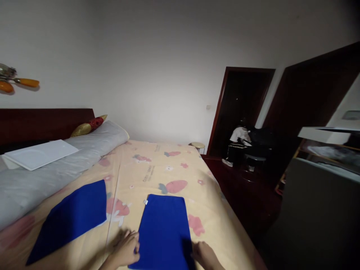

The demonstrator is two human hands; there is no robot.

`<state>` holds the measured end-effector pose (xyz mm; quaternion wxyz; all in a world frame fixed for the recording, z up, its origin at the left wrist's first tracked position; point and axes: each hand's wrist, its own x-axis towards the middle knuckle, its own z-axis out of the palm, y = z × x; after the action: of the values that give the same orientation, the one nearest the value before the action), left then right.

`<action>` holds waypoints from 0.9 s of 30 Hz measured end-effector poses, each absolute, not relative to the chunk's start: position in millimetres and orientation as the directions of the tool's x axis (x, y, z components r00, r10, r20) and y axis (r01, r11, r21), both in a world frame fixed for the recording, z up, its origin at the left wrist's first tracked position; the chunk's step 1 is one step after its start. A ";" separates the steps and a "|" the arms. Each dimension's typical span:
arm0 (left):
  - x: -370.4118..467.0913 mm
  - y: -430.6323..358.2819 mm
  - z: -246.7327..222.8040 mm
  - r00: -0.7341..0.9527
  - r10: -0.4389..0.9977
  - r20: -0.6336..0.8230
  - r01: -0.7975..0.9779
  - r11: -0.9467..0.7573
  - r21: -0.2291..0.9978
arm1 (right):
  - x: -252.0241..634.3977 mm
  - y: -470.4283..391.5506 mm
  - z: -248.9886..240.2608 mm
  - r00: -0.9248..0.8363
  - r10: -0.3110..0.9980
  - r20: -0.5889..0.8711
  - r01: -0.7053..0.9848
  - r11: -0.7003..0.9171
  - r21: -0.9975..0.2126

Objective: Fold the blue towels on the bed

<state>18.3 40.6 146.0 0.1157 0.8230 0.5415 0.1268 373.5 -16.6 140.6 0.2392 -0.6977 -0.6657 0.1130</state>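
A blue cloth [165, 228] with a small white tag at its far left corner lies flat on the patterned bed sheet [152, 153]. My left hand [128, 249], fingers curled together, is at the cloth's left edge near the bottom of the view. At the opposite edge is my right hand [205, 255], also curled closed against the cloth. Both seem to pinch its edges. A second blue cloth [73, 217] rests on the sheet to the left, touched by neither hand.
A long grey bolster [64, 165] bears a white flat box [41, 153], with a red and gold cushion [90, 126] behind. A round stool [197, 145] stands beyond the bed. A person [239, 138] is near the doorway. A dark cabinet [317, 210] stands at right.
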 end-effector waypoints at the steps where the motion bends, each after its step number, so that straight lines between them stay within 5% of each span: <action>1: 37.2 42.2 145.7 0.405 0.909 0.098 0.853 -0.415 0.316 | 357.7 -7.1 137.9 0.060 0.985 0.159 0.884 0.022 -0.466; 5: 105.8 42.9 106.2 0.431 0.881 0.196 0.851 -0.469 0.237 | 275.1 16.8 100.5 -0.020 0.986 0.167 0.893 0.093 -0.441; 9: 81.7 36.2 36.6 0.456 0.870 0.189 0.862 -0.484 0.149 | 271.7 5.7 25.7 -0.091 0.970 0.225 0.927 0.165 -0.338; 14: 10.5 27.6 4.2 0.232 0.939 0.253 0.962 -0.260 0.083 | 344.1 -12.7 -39.9 0.210 0.875 0.437 0.965 -0.114 -0.235; 18: 60.0 32.5 22.6 0.206 0.905 0.372 0.965 -0.251 0.076 | 309.7 12.0 -30.4 0.187 0.872 0.451 0.964 -0.076 -0.254; 23: 101.1 55.1 31.1 0.453 0.812 0.367 0.861 -0.506 0.057 | 276.7 36.8 -5.9 -0.078 0.938 0.339 0.951 0.172 -0.257; 27: 48.6 62.1 9.1 0.460 0.830 0.316 0.860 -0.505 0.074 | 331.7 17.5 -23.8 0.069 0.900 0.431 0.970 0.041 -0.240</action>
<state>48.6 62.1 9.1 -0.0478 0.8530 0.4954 0.1573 331.7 17.5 -23.8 0.2450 -0.6889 -0.6785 -0.0717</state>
